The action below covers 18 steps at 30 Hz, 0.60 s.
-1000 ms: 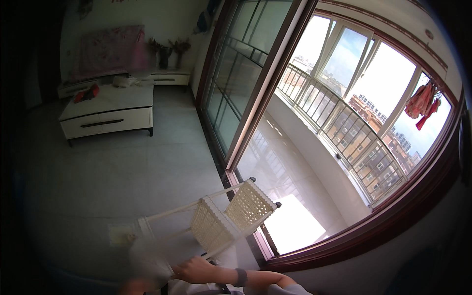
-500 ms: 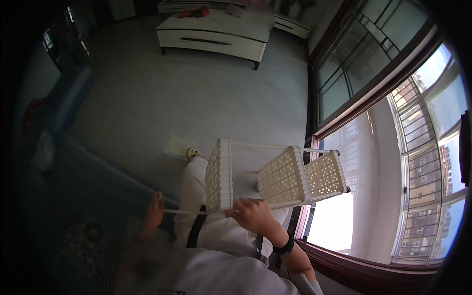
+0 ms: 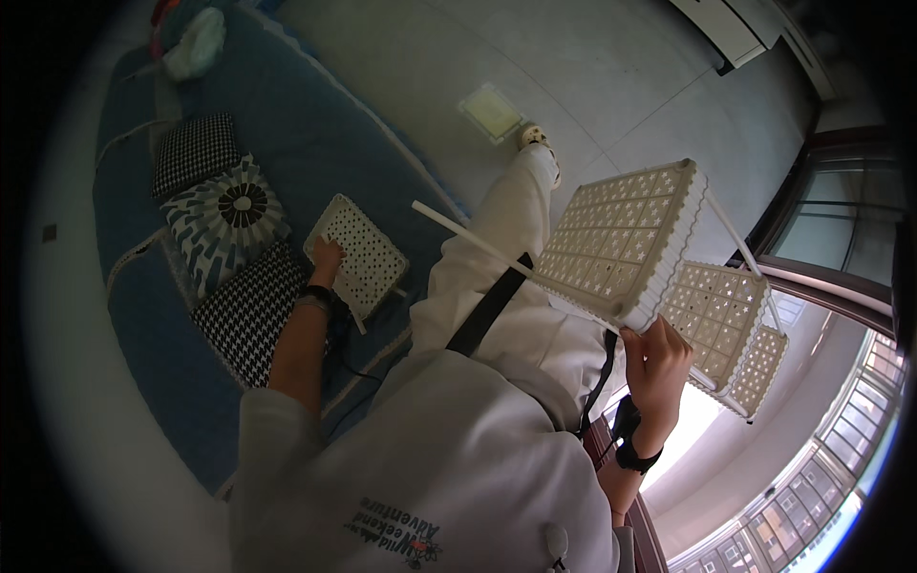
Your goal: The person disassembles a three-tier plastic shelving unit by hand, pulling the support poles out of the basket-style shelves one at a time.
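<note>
My right hand (image 3: 661,361) is closed at the near corner of a cream plastic tiered rack (image 3: 616,237), which lies tilted on its side. Its perforated shelves are joined by white tubes, and one bare tube (image 3: 458,231) sticks out to the left across my leg. To my left, a separate cream perforated shelf tray (image 3: 368,256) rests on the blue sofa (image 3: 373,143), with a short tube at its near end. My left hand (image 3: 328,252) grips this tray by its left edge; some of the fingers are hidden.
Patterned black-and-white cushions (image 3: 244,306) line the sofa beside my left arm. A pale flat package (image 3: 491,113) lies on the tiled floor by my foot. A white cabinet (image 3: 731,29) stands far right, and a framed sliding door (image 3: 836,220) borders the rack's right side.
My view has turned down and left. My left hand has left the rack's protruding tube and reached the tray on the sofa. My right hand still holds the rack.
</note>
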{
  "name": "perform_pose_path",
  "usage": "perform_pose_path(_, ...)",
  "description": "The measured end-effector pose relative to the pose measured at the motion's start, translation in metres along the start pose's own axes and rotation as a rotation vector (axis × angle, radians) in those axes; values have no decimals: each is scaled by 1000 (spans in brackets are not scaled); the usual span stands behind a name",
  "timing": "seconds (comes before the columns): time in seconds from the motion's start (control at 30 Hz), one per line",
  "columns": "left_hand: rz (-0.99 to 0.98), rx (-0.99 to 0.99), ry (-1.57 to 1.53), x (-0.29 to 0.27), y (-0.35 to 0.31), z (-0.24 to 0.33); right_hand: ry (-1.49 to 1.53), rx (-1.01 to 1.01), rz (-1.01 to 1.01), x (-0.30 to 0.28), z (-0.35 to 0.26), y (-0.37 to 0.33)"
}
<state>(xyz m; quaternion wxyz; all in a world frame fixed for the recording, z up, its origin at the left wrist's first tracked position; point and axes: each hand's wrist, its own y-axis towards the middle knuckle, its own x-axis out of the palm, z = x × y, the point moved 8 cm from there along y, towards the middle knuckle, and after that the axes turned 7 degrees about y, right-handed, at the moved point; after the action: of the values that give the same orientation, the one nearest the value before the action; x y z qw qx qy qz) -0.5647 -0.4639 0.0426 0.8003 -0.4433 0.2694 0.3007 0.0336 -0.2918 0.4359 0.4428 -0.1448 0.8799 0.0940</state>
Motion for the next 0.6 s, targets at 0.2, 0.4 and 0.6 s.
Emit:
perform_pose_path(0.2, 92, -282, 545, -12, -8, -61, -11, -41, -3, 0, -8, 0)
perform_pose_path(0.4, 319, 696, 238, -9, -115, 201, 12, -87, 33, -3, -10, 2)
perform_pose_path(0.6, 93, 1651, 66, 7, -366, 400, -39, -80, 72, -10, -8, 5)
